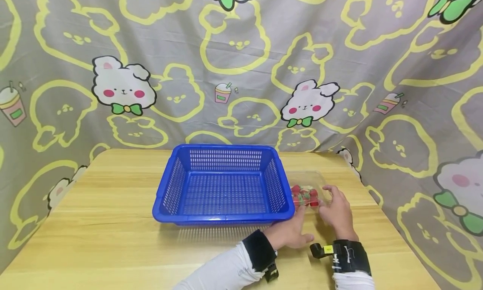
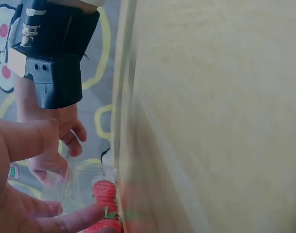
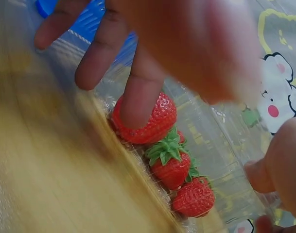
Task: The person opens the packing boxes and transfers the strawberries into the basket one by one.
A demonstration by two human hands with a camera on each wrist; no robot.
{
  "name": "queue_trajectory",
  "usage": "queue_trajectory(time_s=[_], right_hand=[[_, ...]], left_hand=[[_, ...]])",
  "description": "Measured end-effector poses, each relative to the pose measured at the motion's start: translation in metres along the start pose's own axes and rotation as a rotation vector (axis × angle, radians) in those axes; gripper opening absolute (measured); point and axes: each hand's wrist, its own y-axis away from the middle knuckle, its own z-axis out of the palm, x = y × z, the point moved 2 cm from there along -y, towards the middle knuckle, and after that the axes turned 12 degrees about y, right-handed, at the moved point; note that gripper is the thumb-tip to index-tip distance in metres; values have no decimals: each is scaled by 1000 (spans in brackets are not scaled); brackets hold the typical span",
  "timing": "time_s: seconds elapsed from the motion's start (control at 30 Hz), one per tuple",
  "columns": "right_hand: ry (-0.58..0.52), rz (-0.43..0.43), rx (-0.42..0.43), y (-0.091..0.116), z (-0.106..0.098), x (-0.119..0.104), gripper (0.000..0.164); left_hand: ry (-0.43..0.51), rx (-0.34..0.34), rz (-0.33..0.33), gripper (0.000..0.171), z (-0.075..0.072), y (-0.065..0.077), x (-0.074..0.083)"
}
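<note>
A clear plastic box [image 1: 307, 178] of strawberries [image 1: 307, 196] lies on the table, right of a blue basket [image 1: 223, 218]. My left hand [image 1: 290, 231] is at the box's near side, fingers extended. In the right wrist view, one left fingertip overlaps a strawberry [image 3: 194, 196] seen through the plastic. My right hand [image 1: 337, 210] is at the box's right side, thumb by its top edge and fingers loosely bent. In the left wrist view, those right fingers [image 2: 74, 138] hang apart from the box. Whether the lid is fastened cannot be made out.
The blue plastic basket has perforated walls, and nothing lies in it. The wooden tabletop [image 1: 102, 223] extends left and in front of it. A patterned cloth curtain [image 1: 241, 71] hangs at the back and both sides. Both wrists wear black straps with small cameras.
</note>
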Motion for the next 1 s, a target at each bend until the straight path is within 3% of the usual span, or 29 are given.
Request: queue_trajectory(time_s=[0.13,0.4,0.53,0.8,1.0], right_hand=[[23,12,45,0,0,0,43],[76,45,127,2,-3,0,36],[63,25,165,2,-8,-3,35],[31,44,163,-1,-18,-6,36],[-7,44,200,-2,-33,-5,37]], left_hand=[[-24,5,7,84,0,1,1],[-162,27,55,79,4,1,4],[-156,22,41,78,4,1,4],[-145,25,25,76,3,-1,4],[-104,11,-4,83,4,2,1]])
